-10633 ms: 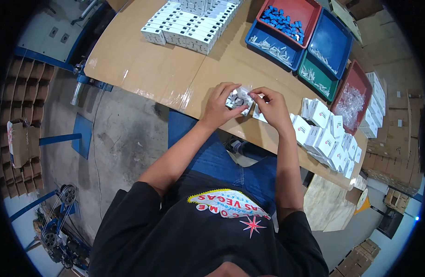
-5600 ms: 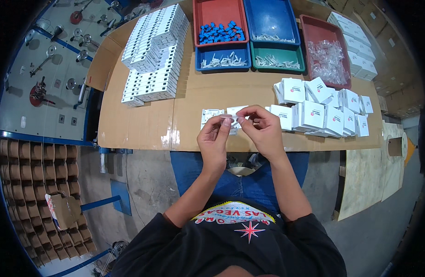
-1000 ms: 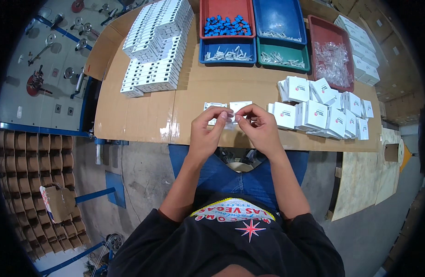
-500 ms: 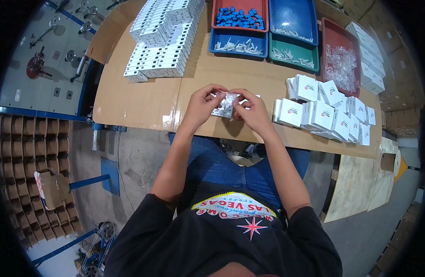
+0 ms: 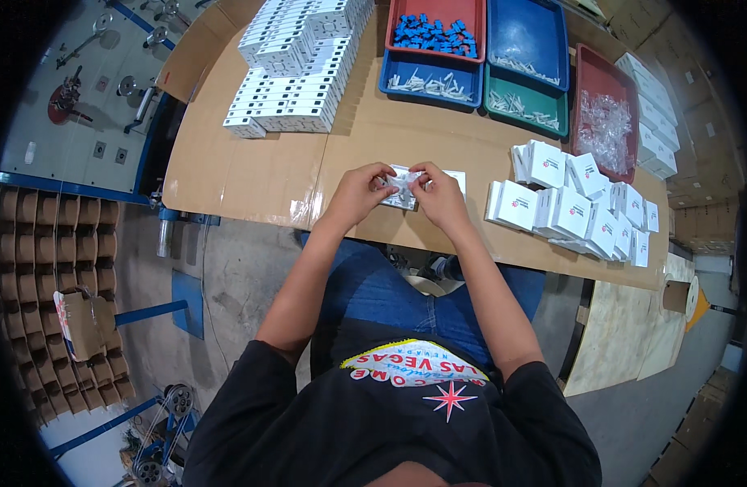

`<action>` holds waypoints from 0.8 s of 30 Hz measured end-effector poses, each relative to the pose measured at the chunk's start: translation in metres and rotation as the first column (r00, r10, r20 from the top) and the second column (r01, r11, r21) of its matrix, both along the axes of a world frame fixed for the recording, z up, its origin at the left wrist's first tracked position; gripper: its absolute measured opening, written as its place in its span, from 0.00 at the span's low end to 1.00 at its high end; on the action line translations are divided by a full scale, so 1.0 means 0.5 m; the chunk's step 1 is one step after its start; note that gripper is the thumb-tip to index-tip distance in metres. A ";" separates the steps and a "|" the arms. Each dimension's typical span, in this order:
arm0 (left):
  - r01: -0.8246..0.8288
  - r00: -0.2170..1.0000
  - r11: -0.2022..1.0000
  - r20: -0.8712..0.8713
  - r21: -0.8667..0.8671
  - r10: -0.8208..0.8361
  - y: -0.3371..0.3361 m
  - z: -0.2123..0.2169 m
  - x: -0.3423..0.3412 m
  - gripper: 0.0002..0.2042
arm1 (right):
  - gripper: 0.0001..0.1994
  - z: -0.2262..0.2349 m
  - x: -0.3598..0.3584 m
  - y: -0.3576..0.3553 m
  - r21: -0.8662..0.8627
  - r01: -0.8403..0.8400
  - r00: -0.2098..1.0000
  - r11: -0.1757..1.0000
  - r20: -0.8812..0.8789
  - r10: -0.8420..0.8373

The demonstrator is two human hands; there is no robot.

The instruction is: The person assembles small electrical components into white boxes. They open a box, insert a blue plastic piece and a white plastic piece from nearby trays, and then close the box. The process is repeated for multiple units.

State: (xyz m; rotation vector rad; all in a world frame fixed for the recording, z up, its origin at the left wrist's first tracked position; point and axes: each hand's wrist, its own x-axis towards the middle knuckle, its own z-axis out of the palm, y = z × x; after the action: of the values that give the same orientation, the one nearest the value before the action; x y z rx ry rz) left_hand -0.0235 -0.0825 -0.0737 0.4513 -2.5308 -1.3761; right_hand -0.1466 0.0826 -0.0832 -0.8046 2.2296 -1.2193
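Observation:
My left hand (image 5: 364, 190) and my right hand (image 5: 438, 196) meet near the front edge of the table, each with fingers pinched on a small clear plastic bag (image 5: 403, 190). What the bag contains is too small to make out. Right under it lies a white square wall plate (image 5: 403, 204), partly covered by my fingers. A white flat piece (image 5: 459, 176) shows beyond my right hand, mostly hidden by it. To the right of my right hand sits a heap of small white boxes (image 5: 570, 207) with a red mark on their faces.
Stacked white plates (image 5: 286, 112) rise at the back left. A red tray (image 5: 390, 36) holds blue parts; a blue tray (image 5: 383, 79) and a green tray (image 5: 563, 105) hold white plugs. Clear bags fill another red tray (image 5: 583, 61). Cardboard (image 5: 227, 178) covers the table.
My hands have shifted slightly within the view, both still pinching the plastic bag over the plate. More of the white piece beyond my right hand now shows. The whole view has moved a little.

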 end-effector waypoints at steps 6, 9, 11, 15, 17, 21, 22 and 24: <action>0.008 0.999 0.957 -0.032 -0.289 -0.018 -0.006 -0.017 0.005 0.13 | 0.09 -0.003 0.017 -0.002 0.039 -0.023 0.995 0.999 -0.093 0.026; -0.031 0.997 0.952 -0.079 -0.304 0.007 -0.002 -0.022 0.004 0.11 | 0.08 -0.025 0.020 0.000 0.000 -0.026 0.977 1.000 -0.211 0.025; -0.061 0.995 0.941 -0.100 -0.334 0.029 0.001 -0.024 0.006 0.10 | 0.07 -0.034 0.019 0.004 -0.015 -0.041 0.952 0.999 -0.303 0.035; -0.059 0.997 0.917 -0.072 -0.395 0.033 -0.001 -0.029 0.015 0.09 | 0.06 -0.038 0.023 0.007 -0.047 -0.053 0.940 0.997 -0.340 0.034; -0.073 0.997 0.916 -0.065 -0.395 0.052 0.002 -0.023 0.017 0.09 | 0.06 -0.028 0.025 0.008 -0.056 -0.074 0.937 0.996 -0.347 0.050; -0.048 0.999 0.916 -0.003 -0.398 0.052 -0.004 -0.029 0.018 0.08 | 0.06 -0.035 0.028 0.011 -0.026 -0.126 0.906 0.992 -0.411 0.104; -0.036 0.999 0.913 0.008 -0.405 0.043 -0.004 -0.027 0.017 0.08 | 0.06 -0.032 0.030 0.011 -0.024 -0.117 0.909 0.993 -0.405 0.097; -0.022 0.999 0.908 0.022 -0.417 0.034 -0.003 -0.024 0.017 0.07 | 0.06 -0.023 0.033 0.009 -0.019 -0.099 0.916 0.995 -0.393 0.084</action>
State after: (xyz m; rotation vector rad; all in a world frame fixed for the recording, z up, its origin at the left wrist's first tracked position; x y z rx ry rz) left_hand -0.0152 -0.0839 -0.0859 0.4201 -2.7258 -0.7817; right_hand -0.1299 0.0873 -0.0946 -1.2492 2.4483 -1.1379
